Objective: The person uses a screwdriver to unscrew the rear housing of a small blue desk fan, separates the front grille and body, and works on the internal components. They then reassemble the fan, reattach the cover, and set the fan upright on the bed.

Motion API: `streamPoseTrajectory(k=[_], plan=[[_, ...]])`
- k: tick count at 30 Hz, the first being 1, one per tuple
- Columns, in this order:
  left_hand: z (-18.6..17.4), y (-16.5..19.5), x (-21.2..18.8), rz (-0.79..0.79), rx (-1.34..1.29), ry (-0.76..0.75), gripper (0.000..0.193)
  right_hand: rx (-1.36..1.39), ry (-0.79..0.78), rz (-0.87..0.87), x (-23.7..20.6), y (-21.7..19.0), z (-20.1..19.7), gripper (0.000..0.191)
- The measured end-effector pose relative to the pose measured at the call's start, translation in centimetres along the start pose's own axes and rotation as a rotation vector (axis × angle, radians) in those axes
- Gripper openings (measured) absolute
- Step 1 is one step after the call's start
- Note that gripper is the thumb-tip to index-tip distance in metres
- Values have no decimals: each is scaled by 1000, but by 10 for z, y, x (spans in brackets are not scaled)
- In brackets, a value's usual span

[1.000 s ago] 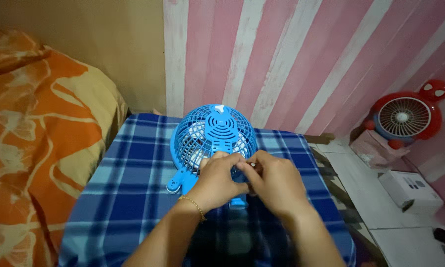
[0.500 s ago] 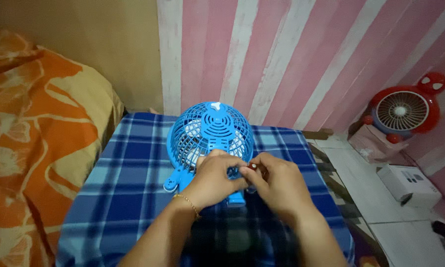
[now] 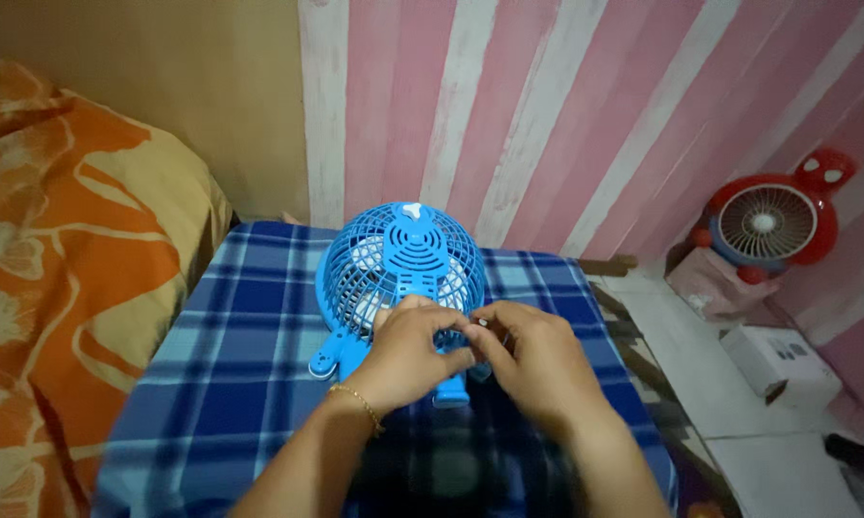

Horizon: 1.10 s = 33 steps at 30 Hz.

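Left hand point(image 3: 408, 350) and right hand point(image 3: 537, 360) meet fingertip to fingertip at the near lower edge of the blue fan point(image 3: 400, 273). Left fingers curl closed against the grille and stand; thumb and forefinger look pinched. Right fingers likewise drawn together, a small pale point showing at the tips; what it is cannot be told. Whether either hand grips a separate part: cannot tell.

Fan lies directly ahead of both hands, touching them, on its back on the blue checked cloth point(image 3: 231, 384) over the tabletop, round grille face up, feet toward the person. Long axis runs away from the wearer. Left hand overlaps the fan more, so is nearer.

Outward: orange bedding point(image 3: 68, 259) left; red fan point(image 3: 768, 223) and white box point(image 3: 777, 360) right, well apart.
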<state>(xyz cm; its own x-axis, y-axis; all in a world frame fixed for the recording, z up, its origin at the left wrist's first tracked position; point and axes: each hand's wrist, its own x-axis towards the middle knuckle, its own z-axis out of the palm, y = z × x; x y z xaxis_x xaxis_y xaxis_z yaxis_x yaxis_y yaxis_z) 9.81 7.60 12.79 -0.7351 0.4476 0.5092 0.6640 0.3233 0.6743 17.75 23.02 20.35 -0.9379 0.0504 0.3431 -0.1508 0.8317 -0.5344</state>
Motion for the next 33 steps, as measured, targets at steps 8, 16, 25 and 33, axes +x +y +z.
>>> streamPoseTrajectory(k=[8,16,25,33], plan=[[5,1,0,-63,23,-6,16,-53,53,71,-2,-10,19,39],[2,1,0,-8,-33,1,29,-13,-36,3,-1,-3,-1,26],[3,-6,2,-23,-4,9,24,76,-46,-43,-5,-14,-1,42],[-7,6,0,-2,-74,11,34,-35,-11,69,-2,-9,-6,26]])
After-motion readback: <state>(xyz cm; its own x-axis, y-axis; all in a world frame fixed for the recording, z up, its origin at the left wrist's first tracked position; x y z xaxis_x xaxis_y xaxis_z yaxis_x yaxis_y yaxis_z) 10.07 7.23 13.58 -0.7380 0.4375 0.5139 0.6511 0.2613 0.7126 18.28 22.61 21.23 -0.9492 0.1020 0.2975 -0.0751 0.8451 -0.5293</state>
